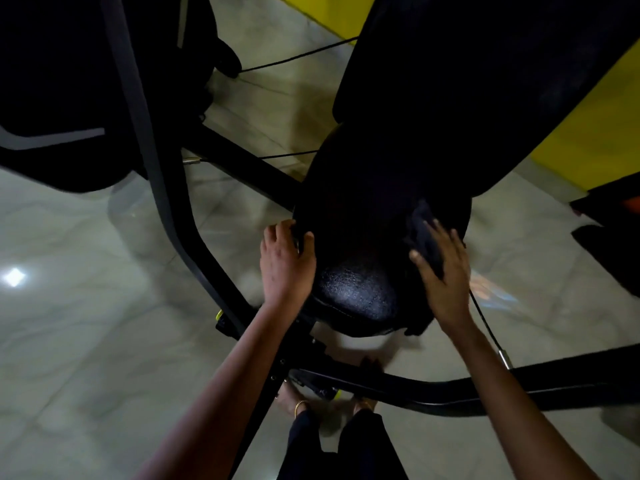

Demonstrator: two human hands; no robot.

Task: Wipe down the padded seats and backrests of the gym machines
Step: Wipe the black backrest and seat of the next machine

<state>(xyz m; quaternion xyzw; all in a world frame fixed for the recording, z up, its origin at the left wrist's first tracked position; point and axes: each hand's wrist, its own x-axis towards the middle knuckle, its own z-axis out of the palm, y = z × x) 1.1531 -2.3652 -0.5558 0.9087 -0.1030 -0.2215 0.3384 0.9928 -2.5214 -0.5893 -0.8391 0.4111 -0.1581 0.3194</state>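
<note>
Right hand (446,271) presses a dark cloth (424,233) flat on the black padded seat (360,292), fingers straight and spread.

Left hand (285,261) grips the seat's left edge, thumb on top and fingers curled around the rim. Most of the cloth lies under the right palm on the seat's right side, with a bunched part showing above the fingertips; whether a dark bit hanging off the seat's near right corner belongs to it is hard to tell. Behind the seat, a black backrest (467,98) rises toward a yellow wall (588,133). A black frame bar (166,174) curves down the left side over a pale glossy tiled floor (86,323). The person's bare feet stand below the seat beside another frame bar.
</note>
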